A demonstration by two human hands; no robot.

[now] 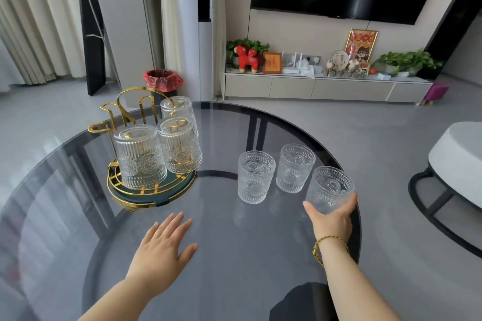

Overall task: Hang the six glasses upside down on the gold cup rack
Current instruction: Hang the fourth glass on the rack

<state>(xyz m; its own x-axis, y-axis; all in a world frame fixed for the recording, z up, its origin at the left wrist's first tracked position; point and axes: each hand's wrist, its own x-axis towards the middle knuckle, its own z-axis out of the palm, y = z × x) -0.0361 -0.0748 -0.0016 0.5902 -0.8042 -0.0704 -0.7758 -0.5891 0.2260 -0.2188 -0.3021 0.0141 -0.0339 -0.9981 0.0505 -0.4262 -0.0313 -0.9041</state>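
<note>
The gold cup rack (122, 117) stands on the left of the round glass table (221, 242), on a dark round base with a gold rim. Three ribbed clear glasses hang upside down on it: a front one (139, 156), a middle one (180, 144) and a rear one (177, 108). Some gold loops at the back left are bare. Three glasses stand upright on the right: a left one (256, 177), a far one (294, 168) and a near one (329, 189). My right hand (332, 219) is wrapped around the near glass. My left hand (163, 247) hovers flat, fingers apart, holding nothing.
The table's right edge runs close behind the near glass. A white round stool (459, 164) stands on the floor to the right. A red-lined bin (163, 80), a TV cabinet (326, 88) and curtains lie beyond the table.
</note>
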